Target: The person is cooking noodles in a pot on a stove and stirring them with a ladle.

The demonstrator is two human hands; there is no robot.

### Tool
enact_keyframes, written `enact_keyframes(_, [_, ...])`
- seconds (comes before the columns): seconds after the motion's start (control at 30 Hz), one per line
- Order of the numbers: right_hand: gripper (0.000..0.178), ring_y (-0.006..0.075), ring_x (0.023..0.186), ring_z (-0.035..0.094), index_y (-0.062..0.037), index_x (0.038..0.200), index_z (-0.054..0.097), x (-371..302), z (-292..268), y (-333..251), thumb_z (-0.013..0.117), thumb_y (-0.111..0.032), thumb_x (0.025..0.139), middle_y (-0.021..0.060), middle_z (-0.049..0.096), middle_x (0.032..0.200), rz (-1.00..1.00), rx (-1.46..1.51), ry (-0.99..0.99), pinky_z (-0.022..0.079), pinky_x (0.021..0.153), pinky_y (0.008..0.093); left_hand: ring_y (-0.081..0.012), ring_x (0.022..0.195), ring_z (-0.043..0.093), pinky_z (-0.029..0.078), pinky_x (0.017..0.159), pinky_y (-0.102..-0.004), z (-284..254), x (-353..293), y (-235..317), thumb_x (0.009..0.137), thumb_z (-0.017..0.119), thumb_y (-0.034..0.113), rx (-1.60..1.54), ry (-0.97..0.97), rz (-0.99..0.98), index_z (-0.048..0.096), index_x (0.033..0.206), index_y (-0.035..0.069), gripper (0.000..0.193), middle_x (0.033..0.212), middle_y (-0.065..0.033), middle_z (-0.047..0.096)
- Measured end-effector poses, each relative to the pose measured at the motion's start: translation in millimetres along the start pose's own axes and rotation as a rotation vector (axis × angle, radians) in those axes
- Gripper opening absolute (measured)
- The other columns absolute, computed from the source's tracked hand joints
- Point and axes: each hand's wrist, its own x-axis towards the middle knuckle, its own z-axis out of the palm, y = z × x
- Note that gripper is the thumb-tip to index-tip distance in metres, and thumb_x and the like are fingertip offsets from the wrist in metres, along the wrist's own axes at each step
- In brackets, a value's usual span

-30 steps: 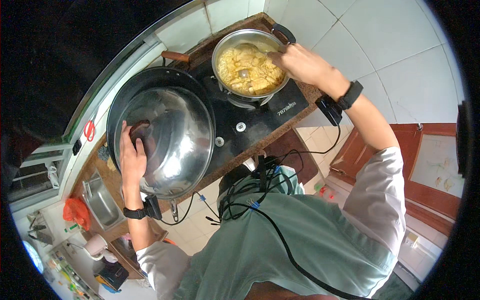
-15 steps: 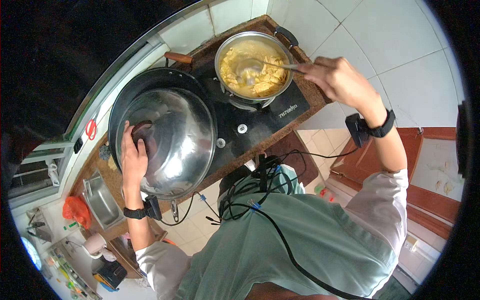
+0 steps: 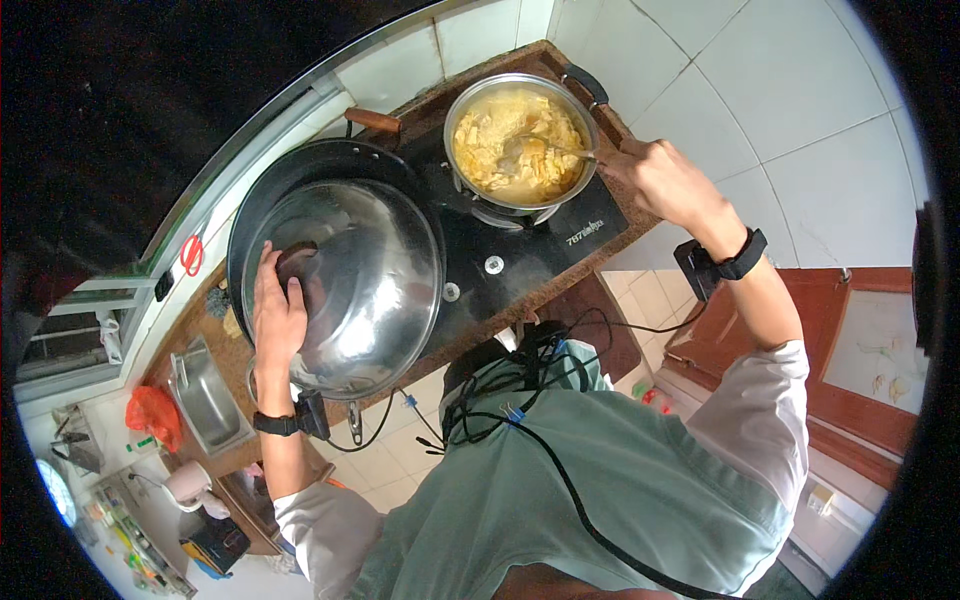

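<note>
My right hand is closed around the handle of a metal ladle. The ladle's bowl dips into a steel pot of yellowish broth, with pale yellow pieces of food in it. A large domed metal lid lies over a dark wok. At the lid's brown knob, my left hand has its thumb and fingers on either side, closed on it; part of the grip is hidden.
Both vessels stand on a black gas hob set in a brown counter. A steel sink and a red plastic bag lie to the left. Red scissors are by the window. Black cables hang before my apron.
The ladle has shifted within the broth and food pieces now gather around its bowl. My right hand is slightly lower. My left hand keeps its place on the lid; the whole view has shifted slightly.
</note>
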Motion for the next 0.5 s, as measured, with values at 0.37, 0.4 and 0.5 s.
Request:
enact_keyframes(0.37, [0.044, 0.0404, 0.080, 0.067, -0.0007, 0.122, 0.067, 33.4, 19.3, 10.8, 0.058, 0.004, 0.079, 0.0237, 0.068, 0.089, 0.134, -0.172, -0.140, 0.057, 0.073, 0.0449, -0.0372, 0.142, 0.038, 0.032, 0.118, -0.0412, 0.7, -1.3, -1.9, 0.097, 0.049, 0.008, -0.005, 0.005, -0.008, 0.041, 0.143, -0.002, 0.048, 0.157, -0.0194, 0.037])
enact_keyframes(0.4, [0.042, 0.0406, 0.080, 0.067, -0.0005, 0.121, 0.067, 36.1, 31.2, 17.2, 0.059, 0.004, 0.080, 0.0240, 0.068, 0.087, 0.089, -0.090, -0.064, 0.056, 0.074, 0.0454, -0.0376, 0.142, 0.039, 0.032, 0.117, -0.0414, 1.4, -0.6, -2.1, 0.097, 0.049, 0.007, -0.009, 0.009, 0.007, 0.041, 0.143, -0.003, 0.048, 0.157, -0.0195, 0.037])
enact_keyframes(0.5, [0.038, 0.0410, 0.081, 0.067, 0.0001, 0.117, 0.069, 44.5, 36.3, 23.0, 0.061, 0.004, 0.081, 0.0244, 0.068, 0.086, 0.028, 0.016, 0.030, 0.056, 0.076, 0.0457, -0.0384, 0.141, 0.039, 0.032, 0.117, -0.0419, 2.4, -0.3, -2.1, 0.097, 0.049, 0.007, -0.010, 0.008, 0.014, 0.041, 0.142, -0.004, 0.047, 0.157, -0.0199, 0.036])
